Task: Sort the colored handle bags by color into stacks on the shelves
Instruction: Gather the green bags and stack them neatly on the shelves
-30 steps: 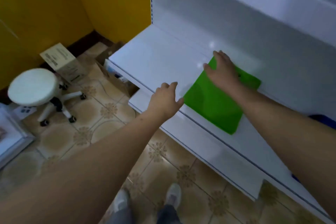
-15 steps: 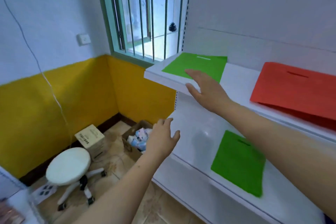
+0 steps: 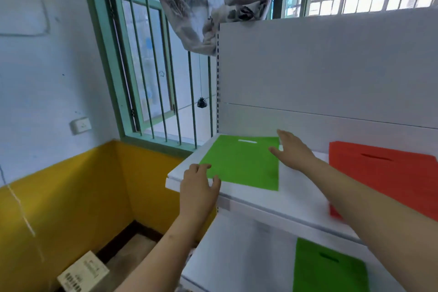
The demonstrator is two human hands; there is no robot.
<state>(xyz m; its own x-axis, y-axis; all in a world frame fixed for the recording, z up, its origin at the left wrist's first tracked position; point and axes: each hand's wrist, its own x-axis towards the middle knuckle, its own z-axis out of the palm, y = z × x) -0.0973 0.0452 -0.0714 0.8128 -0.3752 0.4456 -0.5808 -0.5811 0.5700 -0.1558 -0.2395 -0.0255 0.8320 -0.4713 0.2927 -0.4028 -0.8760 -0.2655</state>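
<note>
White shelf unit against a barred window (image 3: 151, 78), yellow-and-white wall to the left. Upper shelf (image 3: 256, 199): green bag (image 3: 241, 163) flat at the left end, handle slot toward the back; red bag (image 3: 388, 173) well apart to the right. Lower shelf (image 3: 237, 256): second green bag (image 3: 329, 268) lying flat, untouched.

Left hand (image 3: 198, 188) at the front-left corner of the upper green bag, fingers loosely bent, resting on the corner or shelf edge; a pinch not confirmed, contact partly hidden. Right hand (image 3: 292, 152) extended flat at the bag's right edge, fingers straight, nothing gripped.

Change over the last second: right hand off the lower green bag, both hands up at the upper green bag. Lower bag left in place.

Reading: green currently split across two shelves. Probable step: take or square the upper bag to make one green stack. Red apparently already placed.
</note>
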